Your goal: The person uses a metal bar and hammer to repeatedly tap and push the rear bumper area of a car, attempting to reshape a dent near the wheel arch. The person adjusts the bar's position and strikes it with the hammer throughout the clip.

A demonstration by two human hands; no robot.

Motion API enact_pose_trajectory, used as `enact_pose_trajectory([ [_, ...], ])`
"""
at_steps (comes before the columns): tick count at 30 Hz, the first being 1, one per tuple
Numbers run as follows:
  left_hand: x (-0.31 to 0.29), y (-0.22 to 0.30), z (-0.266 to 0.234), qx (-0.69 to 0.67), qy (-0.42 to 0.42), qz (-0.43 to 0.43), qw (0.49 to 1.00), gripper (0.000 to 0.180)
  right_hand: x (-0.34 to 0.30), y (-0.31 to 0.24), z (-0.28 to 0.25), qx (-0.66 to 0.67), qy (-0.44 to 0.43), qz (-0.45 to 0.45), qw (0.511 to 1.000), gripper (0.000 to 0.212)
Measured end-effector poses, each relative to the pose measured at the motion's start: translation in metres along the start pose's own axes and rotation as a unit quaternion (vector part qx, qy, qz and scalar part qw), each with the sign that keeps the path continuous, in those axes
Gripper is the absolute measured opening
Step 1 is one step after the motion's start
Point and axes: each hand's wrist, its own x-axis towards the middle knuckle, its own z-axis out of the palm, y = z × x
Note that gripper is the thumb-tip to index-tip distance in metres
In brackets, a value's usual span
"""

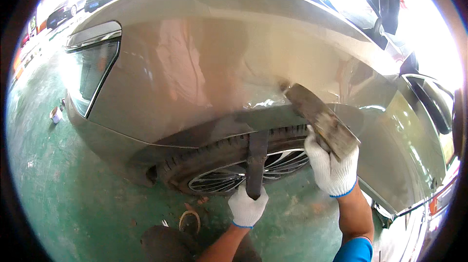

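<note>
My left hand (247, 207), in a white knitted glove, is closed around the lower end of a dark flat bar (256, 162). The bar rises in front of the wheel (226, 178), and its upper end reaches the wheel arch edge, where it passes out of sight. My right hand (336, 173), gloved alike, grips the near end of a broad, worn flat slab-shaped tool (322, 121). That tool slants up and left across the arch, its far end close to a dark smudge on the beige car fender (229, 33). Whether it touches the panel I cannot tell.
A headlight (95, 69) is at the left end of the fender; a side mirror (431, 101) and door (399, 155) are at the right. On the green floor (92, 189) lie a tape-like ring (190, 219) and a small white cup-like container (56, 115).
</note>
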Motion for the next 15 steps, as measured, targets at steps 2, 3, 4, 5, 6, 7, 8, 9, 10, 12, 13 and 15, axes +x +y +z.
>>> enact_pose_trajectory([
  [2,0.000,-0.001,0.000,0.004,0.007,0.001,1.000,0.028,-0.007,0.006,0.005,0.015,0.009,0.015,1.000,0.031],
  [3,0.000,0.000,0.000,0.000,0.009,-0.001,1.000,0.028,-0.008,0.011,0.004,-0.037,-0.002,-0.031,0.999,0.033],
  [4,0.000,0.000,0.000,-0.004,0.011,-0.002,1.000,0.028,-0.008,0.016,0.003,-0.086,-0.008,-0.079,0.993,0.035],
  [5,0.001,-0.001,0.000,-0.006,0.012,-0.002,1.000,0.028,-0.002,0.010,0.000,-0.085,-0.019,-0.083,0.993,0.037],
  [6,0.001,-0.001,0.001,-0.009,0.014,-0.001,1.000,0.029,0.002,0.006,-0.001,-0.083,-0.030,-0.087,0.992,0.039],
  [7,0.002,-0.001,0.001,-0.012,0.015,0.000,1.000,0.031,-0.003,0.009,-0.001,-0.054,-0.034,-0.065,0.996,0.039],
  [8,0.001,-0.002,0.002,-0.012,0.014,0.002,1.000,0.031,-0.006,0.011,-0.002,-0.061,-0.021,-0.088,0.994,0.038],
  [9,0.000,-0.002,0.003,-0.012,0.013,0.003,1.000,0.031,-0.008,0.012,-0.004,-0.068,-0.007,-0.111,0.992,0.038],
  [10,-0.001,-0.002,0.004,-0.013,0.012,0.004,1.000,0.031,-0.005,0.011,-0.004,-0.089,-0.007,-0.126,0.988,0.038],
  [12,-0.001,-0.008,0.005,-0.013,0.020,0.009,1.000,0.031,0.000,0.012,0.001,-0.122,-0.003,-0.157,0.980,0.039],
  [13,-0.001,-0.010,0.005,-0.013,0.024,0.012,1.000,0.030,-0.001,0.011,0.001,-0.110,-0.012,-0.136,0.985,0.040],
  [15,-0.001,-0.005,0.004,-0.023,0.015,0.007,1.000,0.031,-0.001,0.007,-0.002,-0.094,-0.012,-0.141,0.985,0.039],
])
